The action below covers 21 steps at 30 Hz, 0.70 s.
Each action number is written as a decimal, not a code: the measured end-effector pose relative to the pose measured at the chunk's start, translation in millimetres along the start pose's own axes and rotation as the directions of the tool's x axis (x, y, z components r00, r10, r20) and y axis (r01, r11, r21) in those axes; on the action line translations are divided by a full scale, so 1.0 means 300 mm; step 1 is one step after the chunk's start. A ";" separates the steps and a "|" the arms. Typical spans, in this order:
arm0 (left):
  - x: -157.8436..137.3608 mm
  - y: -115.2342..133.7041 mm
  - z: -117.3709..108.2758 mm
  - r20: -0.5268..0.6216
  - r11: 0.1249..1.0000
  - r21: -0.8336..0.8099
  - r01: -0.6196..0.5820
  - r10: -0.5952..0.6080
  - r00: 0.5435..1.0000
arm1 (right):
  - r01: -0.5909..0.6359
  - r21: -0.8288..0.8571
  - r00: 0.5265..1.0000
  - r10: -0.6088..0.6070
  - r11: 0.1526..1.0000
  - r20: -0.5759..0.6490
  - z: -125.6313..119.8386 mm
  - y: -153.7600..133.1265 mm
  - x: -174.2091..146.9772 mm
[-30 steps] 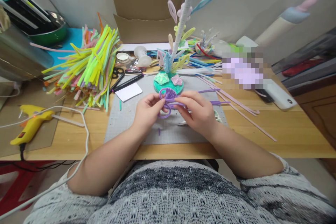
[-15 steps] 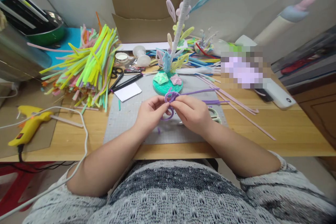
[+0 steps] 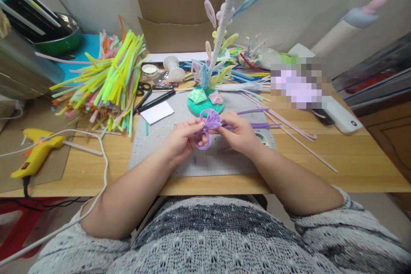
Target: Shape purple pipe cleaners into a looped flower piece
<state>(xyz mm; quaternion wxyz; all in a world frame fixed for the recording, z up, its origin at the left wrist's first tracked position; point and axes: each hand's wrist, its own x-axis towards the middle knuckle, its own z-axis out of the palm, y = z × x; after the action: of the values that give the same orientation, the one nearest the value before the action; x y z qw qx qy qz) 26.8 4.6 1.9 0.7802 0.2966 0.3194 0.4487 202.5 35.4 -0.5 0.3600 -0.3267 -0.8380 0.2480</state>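
Between my hands is a purple pipe-cleaner shape (image 3: 213, 119) with round loops and a fan-like bunch. My left hand (image 3: 183, 139) pinches its left side, thumb on top, around the loops. From the right, my right hand (image 3: 236, 132) grips the bunch between thumb and fingers. Loose purple pipe cleaners (image 3: 260, 126) lie on the mat to the right, partly behind that hand. Scissors with pale green handles (image 3: 262, 138) rest beside my right wrist, mostly covered. Just beyond my hands stands a white wrapped stem (image 3: 221, 30) on a round green base (image 3: 205, 105), with pastel pipe-cleaner leaves and flowers.
A grey cutting mat (image 3: 150, 150) covers the wooden table's middle. To the left lie a big pipe-cleaner bundle (image 3: 109, 81), a yellow glue gun (image 3: 37, 152) with its white cord, black pens (image 3: 157, 101) and a white card (image 3: 157, 112). Pink pipe cleaners (image 3: 298, 137) lie right.
The purple shape has turned, so its fanned bunch now faces up and its lower loop shows more fully. My left hand has shifted slightly left and down, its fingers now beneath the shape.
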 end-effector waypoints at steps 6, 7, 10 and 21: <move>-0.006 0.005 -0.002 0.023 0.999 0.032 -0.004 0.003 1.000 | 0.119 -0.364 0.993 -0.120 0.924 0.020 -0.009 0.014 -0.008; -0.006 0.004 -0.003 0.020 0.999 0.036 -0.007 0.006 1.000 | 0.120 -0.404 0.993 -0.118 0.907 0.030 -0.012 0.016 -0.007; -0.005 0.000 -0.006 0.003 0.999 0.050 -0.005 0.005 1.000 | 0.085 -0.455 0.996 -0.066 0.886 0.058 -0.020 0.014 -0.004; -0.003 -0.013 0.000 -0.167 0.932 0.294 -0.211 0.267 0.949 | -0.227 0.267 0.964 0.255 0.937 -0.075 -0.007 -0.041 -0.016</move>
<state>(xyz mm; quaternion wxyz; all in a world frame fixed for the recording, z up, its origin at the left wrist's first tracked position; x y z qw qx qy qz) 28.5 2.3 -0.7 0.6342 0.3905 0.4177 0.5205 202.0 24.0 6.6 0.4109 -0.3906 -0.7317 0.3783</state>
